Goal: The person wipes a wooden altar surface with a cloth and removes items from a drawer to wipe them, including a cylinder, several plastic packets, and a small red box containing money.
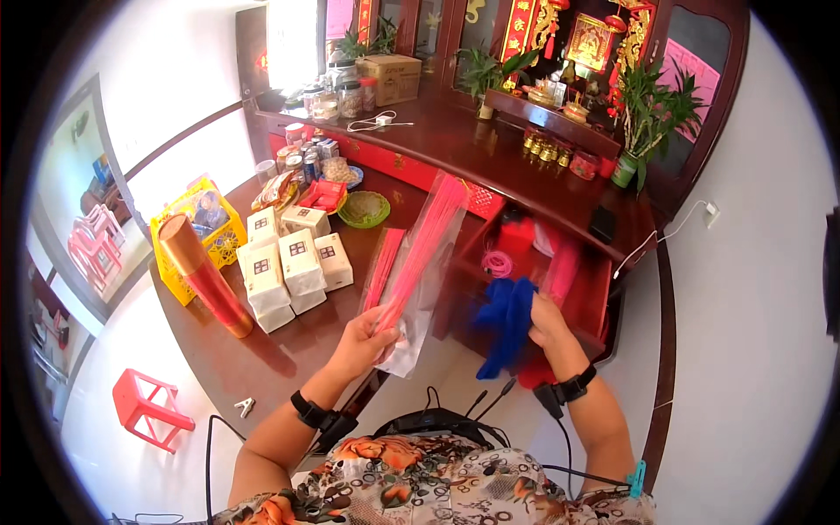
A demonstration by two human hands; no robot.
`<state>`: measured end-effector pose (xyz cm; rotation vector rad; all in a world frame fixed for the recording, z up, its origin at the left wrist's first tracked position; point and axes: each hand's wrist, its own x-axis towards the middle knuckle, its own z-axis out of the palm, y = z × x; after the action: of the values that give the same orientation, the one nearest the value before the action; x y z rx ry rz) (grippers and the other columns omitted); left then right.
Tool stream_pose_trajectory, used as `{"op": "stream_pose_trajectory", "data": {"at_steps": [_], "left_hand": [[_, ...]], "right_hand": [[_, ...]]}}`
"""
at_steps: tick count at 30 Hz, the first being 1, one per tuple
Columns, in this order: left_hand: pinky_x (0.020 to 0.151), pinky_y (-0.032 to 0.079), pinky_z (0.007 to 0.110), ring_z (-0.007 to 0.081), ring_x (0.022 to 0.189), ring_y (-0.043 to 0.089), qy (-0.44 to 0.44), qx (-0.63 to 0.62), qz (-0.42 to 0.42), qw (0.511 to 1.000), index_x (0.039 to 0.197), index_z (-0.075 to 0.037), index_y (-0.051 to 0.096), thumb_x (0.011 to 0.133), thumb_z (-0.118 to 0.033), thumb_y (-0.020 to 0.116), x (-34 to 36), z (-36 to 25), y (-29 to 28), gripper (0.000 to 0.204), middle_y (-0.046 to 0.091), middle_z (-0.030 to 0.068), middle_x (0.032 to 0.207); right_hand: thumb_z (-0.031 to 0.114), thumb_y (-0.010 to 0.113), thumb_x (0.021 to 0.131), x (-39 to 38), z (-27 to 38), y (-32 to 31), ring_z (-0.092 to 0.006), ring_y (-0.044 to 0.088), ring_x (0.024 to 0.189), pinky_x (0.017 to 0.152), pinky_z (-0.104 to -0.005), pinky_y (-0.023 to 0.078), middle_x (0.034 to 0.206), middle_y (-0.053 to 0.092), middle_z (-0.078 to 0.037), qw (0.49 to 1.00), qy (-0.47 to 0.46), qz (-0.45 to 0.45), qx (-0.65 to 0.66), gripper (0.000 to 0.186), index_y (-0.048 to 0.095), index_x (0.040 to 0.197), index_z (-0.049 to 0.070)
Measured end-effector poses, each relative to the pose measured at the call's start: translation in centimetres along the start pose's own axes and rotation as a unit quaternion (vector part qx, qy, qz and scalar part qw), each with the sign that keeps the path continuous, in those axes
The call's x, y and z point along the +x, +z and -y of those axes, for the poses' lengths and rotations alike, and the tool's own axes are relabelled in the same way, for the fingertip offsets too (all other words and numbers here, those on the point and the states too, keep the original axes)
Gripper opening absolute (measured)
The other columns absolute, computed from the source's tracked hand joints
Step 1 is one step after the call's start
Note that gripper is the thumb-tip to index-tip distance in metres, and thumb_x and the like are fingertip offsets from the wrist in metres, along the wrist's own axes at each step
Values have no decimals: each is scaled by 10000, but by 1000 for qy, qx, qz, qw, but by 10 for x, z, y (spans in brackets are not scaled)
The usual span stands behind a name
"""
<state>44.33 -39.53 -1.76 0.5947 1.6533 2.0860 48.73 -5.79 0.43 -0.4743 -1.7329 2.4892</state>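
Observation:
My left hand [363,339] is closed round the lower end of a clear plastic bag of pink incense sticks [424,241], held up over the table's edge. A shorter pink bundle [382,267] stands beside it, its lower end hidden by my hand. In my right hand [549,320] hangs a crumpled blue cloth [506,325], slightly blurred. Just beyond the cloth an open drawer [595,293] holds a pink coil [497,263], red items and a pink roll [563,269].
White tissue packs [300,261], a red-gold tube [206,276], a yellow crate [223,229] and a green basket [363,210] stand on the table at left. A red stool [150,407] is on the floor. Potted plants [643,131] and a black phone-like object [603,224] sit on the cabinet top.

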Motion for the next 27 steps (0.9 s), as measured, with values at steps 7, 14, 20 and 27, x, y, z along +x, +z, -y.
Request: {"op": "stream_pose_trajectory", "data": {"at_steps": [7,14,20,27], "left_hand": [[442,323,187,20,501,414,3,11,83,997,1348,-74,484,951,-45,552,15,7,59,403,484,-53,684],[481,299,219,51,536,368,-56,39,172,983,1282,-52,500,1016,-119,465,-11,24,59,277,416,-50,677],[495,290,207,38,565,362,-105,6,179,978,1320,-52,507,1013,-126,484,-39,16,39,317,417,-50,696],[502,289,208,34,576,368,-132,60,133,980,1379,-76,484,1010,-114,487,-74,23,21,370,417,-66,711]], "right_hand": [[258,645,918,-5,-27,64,-168,630,914,799,-323,533,1005,645,-35,960,1,225,167,258,604,1095,76],[180,525,964,25,-7,56,-223,635,886,818,-353,514,939,668,-92,957,-13,49,286,191,631,1030,36],[314,499,982,58,20,8,-235,616,991,878,-387,507,1102,644,-67,915,-146,244,287,286,588,1125,83],[411,499,969,55,50,-10,-232,611,978,880,-394,505,1087,639,-54,933,-150,128,300,346,586,1111,108]]}}
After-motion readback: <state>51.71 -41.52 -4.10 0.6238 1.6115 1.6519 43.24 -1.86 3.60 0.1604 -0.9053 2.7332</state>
